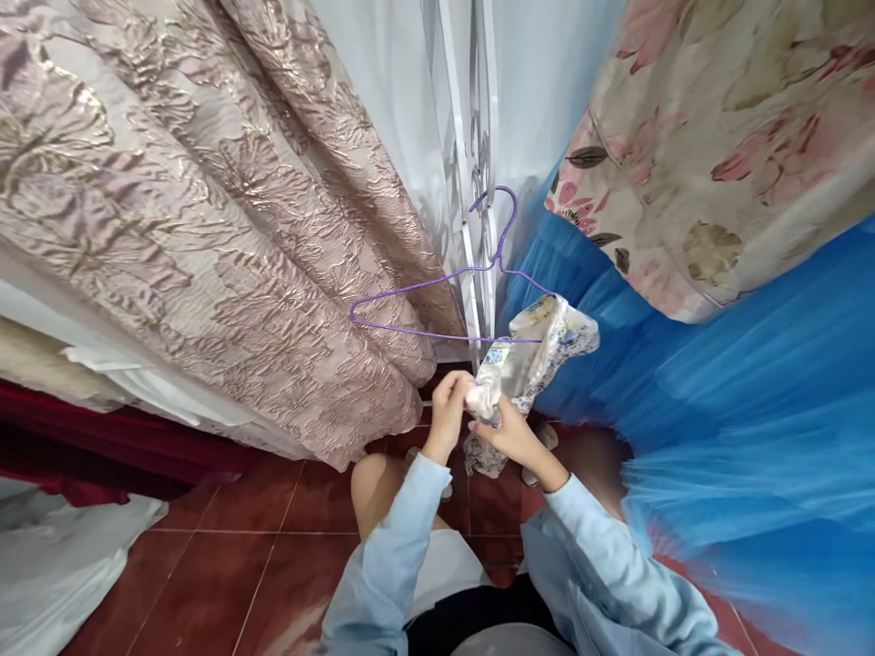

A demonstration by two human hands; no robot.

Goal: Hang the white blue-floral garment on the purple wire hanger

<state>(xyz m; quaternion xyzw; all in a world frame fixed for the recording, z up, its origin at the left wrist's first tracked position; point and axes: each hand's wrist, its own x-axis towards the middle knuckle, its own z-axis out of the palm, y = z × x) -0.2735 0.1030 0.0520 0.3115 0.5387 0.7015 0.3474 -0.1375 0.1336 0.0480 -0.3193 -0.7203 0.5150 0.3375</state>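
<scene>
A purple clothes hanger [437,278] hangs by its hook on a white metal rack [478,164]. One shoulder of a white garment with a blue flower print [572,333] sits over the hanger's right end; the left end is bare. My left hand [449,405] pinches a bunched white part of the garment below the hanger's bottom bar. Close beside it, my right hand [509,433] grips the same bunched cloth from the right. The lower part of the garment hangs down between my hands and the floor.
Pink brocade fabric [252,210] hangs on the left, with dark red cloth [137,446] beyond it. On the right are blue tulle [752,419] and a floral fabric [717,155]. Under my legs lies a red tiled floor [232,556].
</scene>
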